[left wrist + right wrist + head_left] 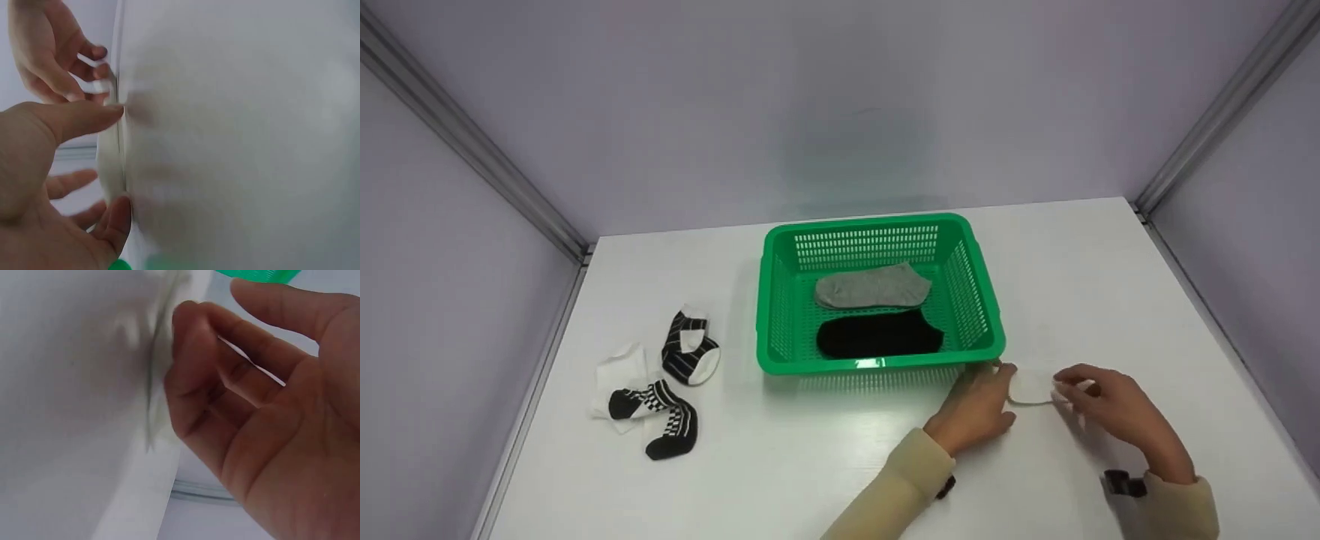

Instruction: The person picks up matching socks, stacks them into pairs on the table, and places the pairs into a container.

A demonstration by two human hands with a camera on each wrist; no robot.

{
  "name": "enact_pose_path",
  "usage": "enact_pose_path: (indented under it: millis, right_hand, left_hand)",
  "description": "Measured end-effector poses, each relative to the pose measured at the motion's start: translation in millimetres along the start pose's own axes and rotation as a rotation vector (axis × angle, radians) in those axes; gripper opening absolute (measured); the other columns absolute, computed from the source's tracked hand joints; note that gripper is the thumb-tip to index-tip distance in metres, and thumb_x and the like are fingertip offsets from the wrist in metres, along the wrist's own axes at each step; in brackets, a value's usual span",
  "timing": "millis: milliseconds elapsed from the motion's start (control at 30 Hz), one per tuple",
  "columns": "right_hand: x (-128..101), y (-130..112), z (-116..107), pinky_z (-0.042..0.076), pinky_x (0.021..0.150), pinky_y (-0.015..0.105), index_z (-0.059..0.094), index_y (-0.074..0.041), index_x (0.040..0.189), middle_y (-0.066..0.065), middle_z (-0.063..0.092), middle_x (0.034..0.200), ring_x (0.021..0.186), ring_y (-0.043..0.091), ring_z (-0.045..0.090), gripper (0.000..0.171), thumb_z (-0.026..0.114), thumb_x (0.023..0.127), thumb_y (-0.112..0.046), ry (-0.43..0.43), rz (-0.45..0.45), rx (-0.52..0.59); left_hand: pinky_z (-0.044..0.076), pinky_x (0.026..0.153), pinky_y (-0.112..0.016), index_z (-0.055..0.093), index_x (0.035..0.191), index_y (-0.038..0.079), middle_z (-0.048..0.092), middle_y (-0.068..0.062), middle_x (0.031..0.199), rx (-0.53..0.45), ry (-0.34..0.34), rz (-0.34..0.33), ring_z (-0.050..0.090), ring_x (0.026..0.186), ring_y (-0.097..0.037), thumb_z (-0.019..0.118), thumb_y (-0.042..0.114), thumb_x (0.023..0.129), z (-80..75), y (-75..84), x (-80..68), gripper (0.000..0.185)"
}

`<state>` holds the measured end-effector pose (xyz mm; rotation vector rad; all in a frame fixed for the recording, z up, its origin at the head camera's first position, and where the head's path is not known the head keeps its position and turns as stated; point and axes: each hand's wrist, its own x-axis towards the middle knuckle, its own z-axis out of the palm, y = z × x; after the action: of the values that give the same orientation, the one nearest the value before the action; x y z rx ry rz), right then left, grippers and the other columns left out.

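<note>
Two hands meet over a white sock (1030, 387) lying flat on the white table (825, 465), just off the near right corner of a green basket (877, 365). Left hand (976, 409) presses on the sock's left end with thumb and fingers spread; right hand (1117, 409) pinches its right end with curled fingers. Its long axis runs along the table's near edge. Grey sock (873, 286) and black sock (879, 336) lie in the basket. Patterned black-and-white socks (656, 382) sit toward the left edge. No writing is legible.
</note>
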<state>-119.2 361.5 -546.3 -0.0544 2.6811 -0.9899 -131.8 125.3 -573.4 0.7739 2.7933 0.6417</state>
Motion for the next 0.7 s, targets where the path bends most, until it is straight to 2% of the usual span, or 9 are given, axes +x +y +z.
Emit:
enact_pose_path:
  millis: [100, 133, 200, 267, 333, 400, 533, 633, 700]
  right_hand:
    - [-8.2, 7.9, -6.3, 0.052, 0.070, 0.032, 0.067, -0.003, 0.131, 0.021, 0.070, 0.127, 0.101, 0.030, 0.070, 0.039, 0.064, 0.106, -0.033, 0.116, -0.005, -0.034]
    - [-9.9, 11.6, -8.2, 0.053, 0.073, 0.038, 0.065, -0.001, 0.134, 0.026, 0.066, 0.132, 0.105, 0.037, 0.068, 0.041, 0.065, 0.106, -0.031, 0.147, -0.014, -0.037]
    - [-12.7, 19.6, -10.5, 0.050, 0.088, 0.048, 0.058, 0.002, 0.140, 0.032, 0.055, 0.141, 0.120, 0.050, 0.058, 0.048, 0.068, 0.103, -0.029, 0.173, -0.024, -0.041]
    - [-13.6, 27.9, -11.9, 0.037, 0.102, 0.063, 0.050, 0.004, 0.146, 0.037, 0.045, 0.148, 0.131, 0.057, 0.046, 0.060, 0.070, 0.101, -0.029, 0.148, -0.030, -0.043]
    - [-13.7, 34.3, -12.3, 0.025, 0.108, 0.074, 0.045, 0.004, 0.151, 0.040, 0.037, 0.153, 0.137, 0.061, 0.038, 0.071, 0.074, 0.099, -0.034, 0.101, -0.018, -0.034]
    - [-13.9, 38.5, -12.4, 0.025, 0.111, 0.077, 0.042, 0.002, 0.155, 0.040, 0.035, 0.157, 0.141, 0.062, 0.035, 0.081, 0.076, 0.096, -0.041, 0.057, 0.007, -0.025]
    - [-14.5, 42.2, -14.5, 0.038, 0.107, 0.076, 0.041, -0.002, 0.158, 0.038, 0.035, 0.160, 0.143, 0.064, 0.035, 0.090, 0.081, 0.091, -0.047, 0.025, 0.045, 0.004]
    - [-15.6, 43.7, -16.8, 0.041, 0.105, 0.075, 0.041, -0.003, 0.158, 0.038, 0.036, 0.160, 0.142, 0.063, 0.037, 0.089, 0.080, 0.092, -0.048, 0.012, 0.054, 0.024]
    - [-16.8, 45.7, -17.6, 0.050, 0.100, 0.064, 0.042, -0.005, 0.158, 0.035, 0.041, 0.159, 0.136, 0.058, 0.047, 0.086, 0.078, 0.094, -0.048, 0.003, 0.060, 0.043]
  left_hand:
    - [0.046, 0.111, -0.018, 0.058, 0.140, 0.019, 0.061, 0.000, 0.138, 0.055, 0.008, 0.035, 0.057, 0.126, -0.008, 0.075, 0.027, 0.098, -0.5, 0.3, 2.6, 0.046]
    - [0.048, 0.107, -0.018, 0.061, 0.136, 0.019, 0.063, 0.001, 0.133, 0.073, 0.014, 0.043, 0.057, 0.121, -0.008, 0.075, 0.026, 0.097, -0.2, 0.8, 3.7, 0.041]
    - [0.050, 0.097, -0.017, 0.065, 0.129, 0.020, 0.063, 0.002, 0.124, 0.107, 0.025, 0.052, 0.056, 0.112, -0.008, 0.075, 0.024, 0.097, 0.5, 2.5, 5.7, 0.034]
    - [0.050, 0.085, -0.017, 0.068, 0.123, 0.021, 0.064, 0.003, 0.116, 0.143, 0.032, 0.058, 0.054, 0.104, -0.007, 0.075, 0.023, 0.096, 1.2, 4.0, 7.5, 0.028]
    - [0.048, 0.075, -0.017, 0.071, 0.119, 0.024, 0.064, 0.005, 0.109, 0.170, 0.030, 0.057, 0.052, 0.097, -0.006, 0.075, 0.025, 0.096, 2.2, 6.1, 9.5, 0.024]
    - [0.046, 0.069, -0.017, 0.072, 0.119, 0.027, 0.066, 0.006, 0.106, 0.178, 0.015, 0.052, 0.054, 0.093, -0.006, 0.074, 0.029, 0.097, 2.7, 8.9, 12.1, 0.022]
    - [0.044, 0.067, -0.016, 0.074, 0.120, 0.030, 0.068, 0.009, 0.103, 0.114, -0.034, 0.051, 0.058, 0.087, -0.004, 0.066, 0.033, 0.103, 0.8, 15.2, 19.4, 0.019]
    - [0.044, 0.070, -0.015, 0.075, 0.114, 0.025, 0.070, 0.010, 0.098, -0.024, -0.053, 0.040, 0.057, 0.082, -0.003, 0.059, 0.032, 0.108, -3.0, 18.8, 25.0, 0.019]
    - [0.044, 0.070, -0.015, 0.073, 0.111, 0.020, 0.071, 0.009, 0.094, -0.129, -0.038, 0.014, 0.055, 0.079, -0.003, 0.056, 0.029, 0.109, -5.1, 21.0, 27.3, 0.019]
